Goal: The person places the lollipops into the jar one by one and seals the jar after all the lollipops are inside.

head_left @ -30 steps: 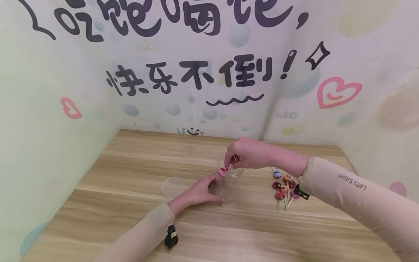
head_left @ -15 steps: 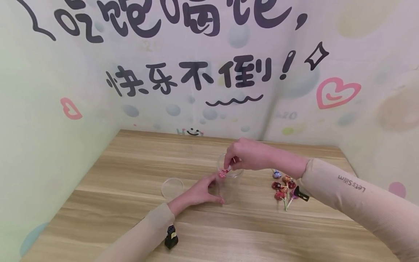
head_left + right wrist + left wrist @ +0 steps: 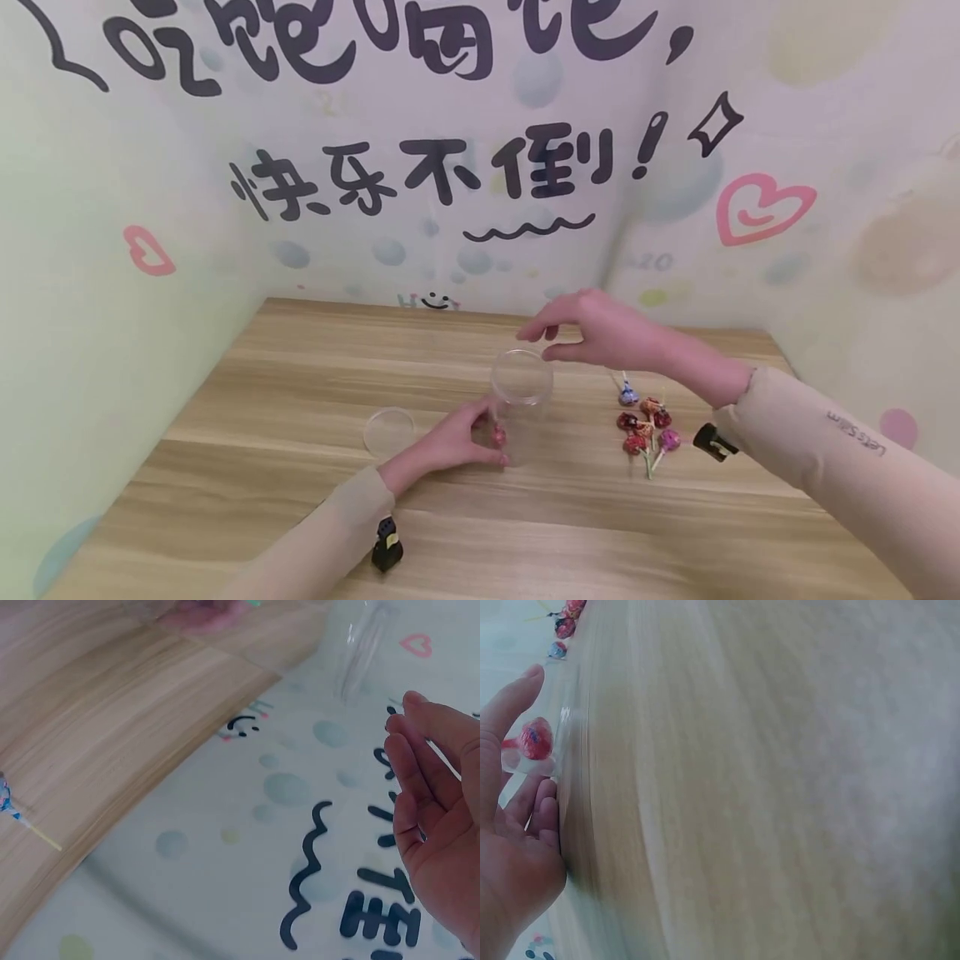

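Observation:
A clear plastic jar (image 3: 525, 429) stands upright on the table, its round mouth facing up. My left hand (image 3: 457, 440) holds the jar low on its left side, thumb and fingers to either side of it. Inside the jar is a red-wrapped lollipop (image 3: 498, 434); in the left wrist view the red lollipop (image 3: 536, 740) shows between thumb and fingers. My right hand (image 3: 611, 333) hovers at the upper right of the jar's rim, holding nothing. The right wrist view has this hand (image 3: 442, 810) with loosely bent, parted fingers, and the jar's rim (image 3: 367, 652) beyond them.
To the right of the jar lies a loose group of several lollipops, among them a purple lollipop (image 3: 669, 439) and a blue lollipop (image 3: 627, 396). A clear round lid (image 3: 388, 432) lies left of the jar. A printed wall (image 3: 450, 267) borders the wooden table (image 3: 300, 367).
My right hand has let go of the red lollipop, opened its fingers and moved up and right. The lollipop has dropped from the mouth down into the jar. My left hand keeps its place.

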Demonstrator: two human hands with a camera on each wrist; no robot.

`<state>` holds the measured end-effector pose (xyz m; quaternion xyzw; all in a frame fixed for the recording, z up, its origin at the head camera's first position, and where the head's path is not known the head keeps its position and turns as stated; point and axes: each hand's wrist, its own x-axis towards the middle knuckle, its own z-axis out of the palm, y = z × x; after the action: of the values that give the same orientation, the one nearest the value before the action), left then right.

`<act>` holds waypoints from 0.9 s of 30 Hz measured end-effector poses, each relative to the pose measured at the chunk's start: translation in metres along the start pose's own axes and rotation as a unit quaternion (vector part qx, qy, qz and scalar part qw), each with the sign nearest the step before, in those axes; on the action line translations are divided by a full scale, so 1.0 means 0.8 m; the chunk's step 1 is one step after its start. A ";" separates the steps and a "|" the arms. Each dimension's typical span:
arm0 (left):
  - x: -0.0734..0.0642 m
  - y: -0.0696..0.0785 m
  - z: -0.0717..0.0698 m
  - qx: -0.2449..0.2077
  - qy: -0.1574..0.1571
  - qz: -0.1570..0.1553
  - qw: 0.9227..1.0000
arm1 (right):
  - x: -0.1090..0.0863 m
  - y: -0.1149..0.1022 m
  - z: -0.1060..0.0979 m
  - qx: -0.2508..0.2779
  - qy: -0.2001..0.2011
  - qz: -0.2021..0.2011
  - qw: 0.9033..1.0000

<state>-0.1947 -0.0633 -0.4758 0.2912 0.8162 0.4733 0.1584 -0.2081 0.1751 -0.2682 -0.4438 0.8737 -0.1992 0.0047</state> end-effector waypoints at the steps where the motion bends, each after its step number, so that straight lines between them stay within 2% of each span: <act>1: 0.000 0.000 -0.001 0.001 -0.002 -0.003 1.000 | -0.003 0.002 -0.003 0.001 0.010 0.001 1.000; 6: 0.001 0.001 -0.003 0.003 -0.007 -0.023 1.000 | -0.023 0.020 -0.016 -0.002 0.049 0.017 0.999; 11: -0.001 0.005 0.002 0.003 0.007 -0.025 1.000 | -0.042 0.037 -0.020 -0.024 0.060 0.046 0.997; 17: -0.003 0.007 0.004 0.002 0.023 -0.015 1.000 | -0.066 0.055 -0.014 -0.043 0.073 0.079 0.993; 27: -0.003 0.005 0.004 0.006 0.023 -0.012 1.000 | -0.120 0.075 0.008 -0.069 0.116 0.111 0.985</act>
<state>-0.1895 -0.0611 -0.4743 0.2711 0.8258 0.4733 0.1433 -0.1948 0.2791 -0.3112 -0.3172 0.9238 -0.1865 -0.1054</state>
